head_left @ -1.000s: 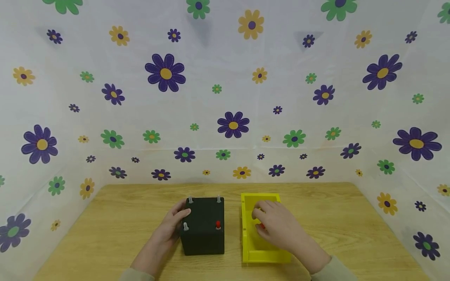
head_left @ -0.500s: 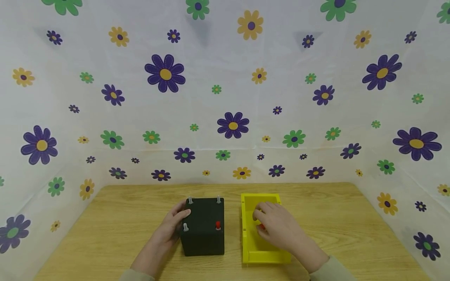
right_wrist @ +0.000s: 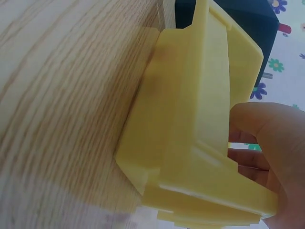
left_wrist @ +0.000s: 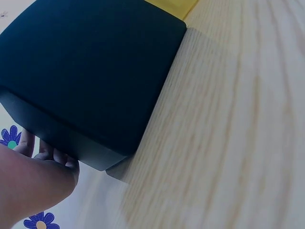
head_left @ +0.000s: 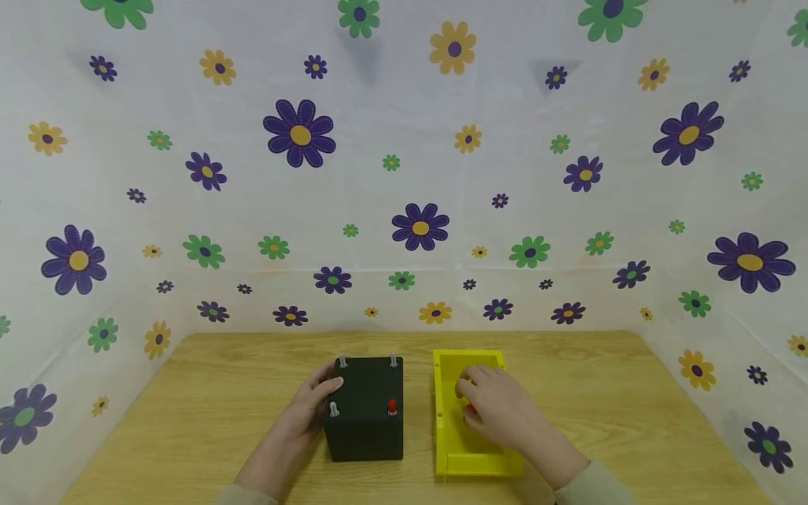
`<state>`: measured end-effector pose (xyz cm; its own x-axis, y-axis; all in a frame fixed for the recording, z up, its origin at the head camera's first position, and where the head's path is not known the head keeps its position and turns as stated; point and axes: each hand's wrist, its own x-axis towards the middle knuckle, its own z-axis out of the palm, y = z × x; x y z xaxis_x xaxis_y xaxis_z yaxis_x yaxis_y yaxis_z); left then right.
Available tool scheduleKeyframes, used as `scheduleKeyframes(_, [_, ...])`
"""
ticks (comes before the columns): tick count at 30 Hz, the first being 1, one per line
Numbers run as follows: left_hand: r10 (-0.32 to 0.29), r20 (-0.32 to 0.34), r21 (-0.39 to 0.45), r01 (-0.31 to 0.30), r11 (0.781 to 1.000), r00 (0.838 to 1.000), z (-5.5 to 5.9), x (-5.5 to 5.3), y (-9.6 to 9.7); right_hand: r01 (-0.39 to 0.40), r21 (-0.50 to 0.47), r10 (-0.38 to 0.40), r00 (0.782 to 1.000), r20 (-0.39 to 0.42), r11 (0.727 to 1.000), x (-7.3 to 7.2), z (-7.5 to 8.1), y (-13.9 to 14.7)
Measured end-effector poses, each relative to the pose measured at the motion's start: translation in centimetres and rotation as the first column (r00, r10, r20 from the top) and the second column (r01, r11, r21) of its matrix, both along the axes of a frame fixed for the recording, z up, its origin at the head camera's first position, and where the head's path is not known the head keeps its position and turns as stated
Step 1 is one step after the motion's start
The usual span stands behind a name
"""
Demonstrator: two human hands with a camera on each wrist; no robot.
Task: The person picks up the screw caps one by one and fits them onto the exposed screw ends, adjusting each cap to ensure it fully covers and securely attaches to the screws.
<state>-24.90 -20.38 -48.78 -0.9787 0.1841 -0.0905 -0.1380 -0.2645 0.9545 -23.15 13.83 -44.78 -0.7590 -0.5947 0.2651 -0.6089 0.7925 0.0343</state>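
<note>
In the head view, my left hand grips the far left side of a black box, thumb over the top edge. Its other fingers press the side in the left wrist view. A short metal post stands at each corner of the box top; the near right one carries a red cap. My right hand reaches into a yellow bin, fingers curled. Between thumb and fingers shows a small red piece, mostly hidden by the hand.
Box and bin stand side by side on a wood-grain table, a narrow gap between them. A white sheet with printed flowers rises behind the table and along both sides.
My right hand has shifted very slightly within the yellow bin. The left hand and the black box stay as they were; the whole head view has tipped a little.
</note>
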Motion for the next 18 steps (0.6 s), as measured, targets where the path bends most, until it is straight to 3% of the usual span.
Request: scheduleKeyframes(18, [-0.042, -0.028, 0.009, 0.042, 0.999, 0.999, 0.0, -0.02, -0.1, 0.042, 0.02, -0.043, 0.998, 0.049, 0.999, -0.36, -0.3, -0.02])
